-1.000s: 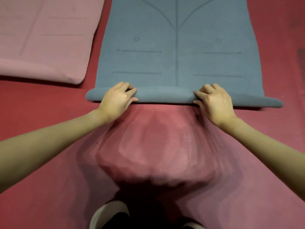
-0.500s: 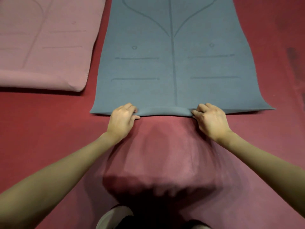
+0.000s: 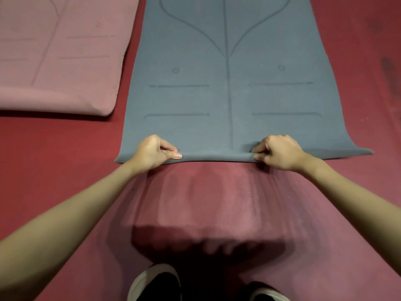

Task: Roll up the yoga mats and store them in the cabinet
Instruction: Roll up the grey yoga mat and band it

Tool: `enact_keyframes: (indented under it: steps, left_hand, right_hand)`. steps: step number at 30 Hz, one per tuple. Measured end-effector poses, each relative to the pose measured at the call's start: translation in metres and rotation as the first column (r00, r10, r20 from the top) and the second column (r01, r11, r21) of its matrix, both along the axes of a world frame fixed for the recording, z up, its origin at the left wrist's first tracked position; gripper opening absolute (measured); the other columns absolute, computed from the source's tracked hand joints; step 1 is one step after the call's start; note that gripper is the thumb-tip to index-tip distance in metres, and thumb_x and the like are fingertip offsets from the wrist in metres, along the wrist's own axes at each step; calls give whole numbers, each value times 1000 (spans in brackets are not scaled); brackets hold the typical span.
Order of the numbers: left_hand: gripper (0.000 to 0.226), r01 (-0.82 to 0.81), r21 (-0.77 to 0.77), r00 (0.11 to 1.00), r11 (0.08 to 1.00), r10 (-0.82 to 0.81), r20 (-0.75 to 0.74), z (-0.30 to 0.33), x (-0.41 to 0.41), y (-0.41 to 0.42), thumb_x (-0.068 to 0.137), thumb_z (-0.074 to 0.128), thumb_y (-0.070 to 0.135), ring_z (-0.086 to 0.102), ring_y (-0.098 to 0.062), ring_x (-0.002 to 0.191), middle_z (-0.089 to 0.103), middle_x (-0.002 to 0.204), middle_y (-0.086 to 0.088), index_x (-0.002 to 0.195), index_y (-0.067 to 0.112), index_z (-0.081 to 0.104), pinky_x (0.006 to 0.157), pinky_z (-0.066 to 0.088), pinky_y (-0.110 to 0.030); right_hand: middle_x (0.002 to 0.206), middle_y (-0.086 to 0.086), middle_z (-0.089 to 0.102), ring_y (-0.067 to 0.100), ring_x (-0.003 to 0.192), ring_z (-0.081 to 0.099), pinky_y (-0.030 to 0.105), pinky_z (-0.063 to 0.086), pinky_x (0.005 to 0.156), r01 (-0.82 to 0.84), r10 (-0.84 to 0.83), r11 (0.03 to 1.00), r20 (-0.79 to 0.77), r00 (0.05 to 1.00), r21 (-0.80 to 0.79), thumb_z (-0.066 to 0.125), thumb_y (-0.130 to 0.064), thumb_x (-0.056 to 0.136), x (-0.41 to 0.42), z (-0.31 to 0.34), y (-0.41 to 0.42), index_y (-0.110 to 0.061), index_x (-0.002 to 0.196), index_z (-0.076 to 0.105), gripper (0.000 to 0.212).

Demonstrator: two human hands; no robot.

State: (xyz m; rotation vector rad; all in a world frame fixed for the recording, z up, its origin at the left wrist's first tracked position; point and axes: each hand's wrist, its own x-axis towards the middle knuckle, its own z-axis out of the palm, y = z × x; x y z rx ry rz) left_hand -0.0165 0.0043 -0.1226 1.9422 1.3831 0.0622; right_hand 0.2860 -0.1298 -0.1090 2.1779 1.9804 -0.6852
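Blue mat [image 3: 225, 94] lies flat on the red floor [image 3: 43, 159], its near edge right at the person's hands. Left hand [image 3: 152, 154] and right hand [image 3: 280, 152] each pinch that edge, fingers curled over the top and thumbs tucked under. The edge is lifted only a little between them; no roll has formed yet.

Judgement: this is the start of the first turn. To do it well, fold the edge over tight and even, keep both hands level so the roll runs square to the centre line, then push forward with equal pressure. A loose core will telescope later.

The mat looks like thin, matte foam, limp at the corners, with faint printed guide lines and two small circles. Pink mat [image 3: 56, 57] lies flat just left, near edge slightly curled, corner rounded. Cabinet not in view.
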Motion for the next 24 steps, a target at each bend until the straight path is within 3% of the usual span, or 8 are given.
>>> enact_keyframes:
  steps: [3, 4, 6, 8, 12, 15, 20, 24]
  left_hand:
    - [21, -56, -83, 998, 995, 55, -11, 1, 6, 12, 64, 89, 20, 57, 8, 58, 69, 59, 14, 78, 8, 79, 63, 44, -9]
    - [22, -64, -79, 998, 995, 62, -31, 2, 9, 16, 61, 90, 21, 55, 10, 51, 64, 51, 18, 75, 8, 78, 57, 41, -6]
    - [27, -54, -50, 996, 997, 50, -76, 4, 14, 20, 57, 92, 23, 56, 6, 51, 62, 50, 16, 71, 8, 75, 59, 43, -10]
    - [36, -56, -19, 993, 998, 53, -110, 7, 18, 22, 53, 94, 26, 63, -10, 65, 68, 62, 2, 74, 9, 70, 71, 48, -23]
    - [49, -126, 54, 987, 991, 130, -94, 6, 21, 20, 47, 96, 26, 64, -21, 73, 70, 70, -8, 81, 9, 65, 71, 47, -28]
    - [42, -141, 70, 987, 988, 145, -69, 6, 21, 16, 51, 94, 25, 56, -14, 62, 59, 60, 4, 79, 10, 67, 56, 38, -12]
    - [36, -57, 79, 994, 995, 64, -91, 6, 23, 17, 54, 93, 23, 53, -13, 58, 56, 57, 6, 72, 12, 64, 53, 35, -10]
    - [35, 124, 210, 989, 970, -105, -101, 5, 20, 9, 64, 87, 24, 53, -20, 63, 56, 62, 0, 64, 13, 54, 64, 40, -32]
  right_hand:
    - [79, -13, 64, 18, 93, 63, 25, 37, 77, 170, -172, 984, -56, 983, -46, 64, -28, 86, 1, -5, 7, -29, 86, 64, 1]
    - [81, -13, 65, 18, 95, 63, 26, 38, 78, 222, -224, 974, -79, 971, -35, 67, -29, 85, 2, -8, 9, -29, 93, 61, 11]
    - [88, -10, 64, 20, 95, 63, 29, 40, 80, 296, -294, 955, -148, 944, -9, 73, -30, 81, 5, -9, 10, -25, 103, 53, 30]
    - [102, -4, 53, 22, 95, 60, 31, 42, 84, 317, -310, 948, -191, 932, 7, 77, -32, 77, 7, -8, 8, -26, 95, 58, 26]
    - [99, 1, 51, 22, 91, 56, 33, 44, 71, 241, -214, 932, -124, 969, 271, 71, -38, 82, 3, -15, -8, -21, 78, 68, 18]
    - [80, 7, 51, 30, 76, 49, 36, 37, 60, -21, -86, 851, 179, 980, 524, 47, -42, 91, -3, -32, -25, -13, 73, 64, 38]
    - [80, 10, 47, 30, 67, 49, 31, 30, 50, 28, -132, 851, 160, 978, 525, 48, -37, 95, -8, -40, -35, -12, 83, 54, 29]
    - [89, 8, 48, 33, 77, 58, 33, 39, 53, 25, -55, 923, 66, 996, 383, 48, -40, 96, 4, -33, -21, -13, 92, 56, 28]
